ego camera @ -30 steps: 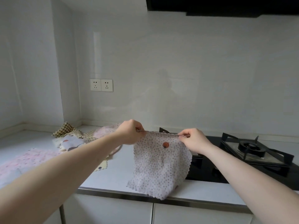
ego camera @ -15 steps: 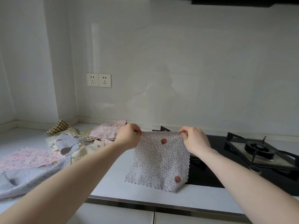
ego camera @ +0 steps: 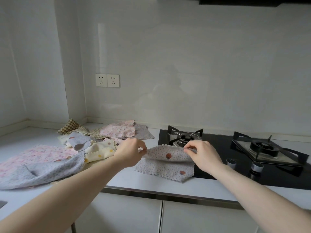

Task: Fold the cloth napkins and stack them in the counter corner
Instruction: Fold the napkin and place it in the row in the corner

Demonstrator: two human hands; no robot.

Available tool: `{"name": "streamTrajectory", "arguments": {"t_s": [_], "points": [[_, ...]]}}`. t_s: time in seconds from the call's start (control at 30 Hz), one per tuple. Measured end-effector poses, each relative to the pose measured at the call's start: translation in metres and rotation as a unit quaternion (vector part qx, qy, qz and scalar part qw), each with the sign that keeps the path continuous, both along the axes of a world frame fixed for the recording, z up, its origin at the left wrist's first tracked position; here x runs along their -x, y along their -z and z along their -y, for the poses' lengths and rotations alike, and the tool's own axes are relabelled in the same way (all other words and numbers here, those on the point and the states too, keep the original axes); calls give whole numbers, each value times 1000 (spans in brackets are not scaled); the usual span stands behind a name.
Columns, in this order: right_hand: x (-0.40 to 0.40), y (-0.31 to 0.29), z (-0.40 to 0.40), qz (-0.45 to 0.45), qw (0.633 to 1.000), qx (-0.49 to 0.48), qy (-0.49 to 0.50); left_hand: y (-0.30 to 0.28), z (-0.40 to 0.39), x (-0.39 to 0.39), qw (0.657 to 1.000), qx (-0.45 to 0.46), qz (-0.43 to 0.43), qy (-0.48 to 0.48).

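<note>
A grey dotted napkin (ego camera: pixel 165 167) with red spots lies partly on the white counter (ego camera: pixel 143 184), its right side over the stove's edge. My left hand (ego camera: pixel 130 153) pinches its upper left corner and my right hand (ego camera: pixel 204 154) pinches its upper right corner. The top half curls over the lower half, which rests flat. A loose heap of other napkins (ego camera: pixel 94 142) spreads to the left, reaching back toward the counter corner (ego camera: pixel 84 122).
A black gas stove (ego camera: pixel 218 148) with two burners and two knobs (ego camera: pixel 256 166) sits to the right. A large pink and grey cloth (ego camera: pixel 38 163) covers the left counter. Wall sockets (ego camera: pixel 107 80) are above the heap. The counter's front edge runs just below the napkin.
Both hands have lowered the grey dotted napkin from hanging upright; its lower half now lies flat on the counter and the top edge is held low above it.
</note>
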State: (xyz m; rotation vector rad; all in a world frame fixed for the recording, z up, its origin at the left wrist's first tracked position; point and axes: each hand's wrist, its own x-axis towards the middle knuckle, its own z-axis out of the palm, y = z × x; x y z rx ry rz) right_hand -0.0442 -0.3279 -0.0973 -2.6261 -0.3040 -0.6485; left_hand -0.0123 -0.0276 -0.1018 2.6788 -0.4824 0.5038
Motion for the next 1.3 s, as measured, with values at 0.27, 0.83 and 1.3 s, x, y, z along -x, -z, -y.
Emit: {"name": "streamTrajectory", "arguments": {"t_s": [0.27, 0.83, 1.3], "points": [[30, 40, -4, -74, 995, 70, -4, 23, 2, 26, 987, -161, -27, -9], [13, 34, 5, 14, 989, -136, 64, 4, 13, -9, 964, 261, -41, 20], [40, 75, 12, -78, 991, -105, -28, 54, -13, 18, 996, 5, -83, 11]]}}
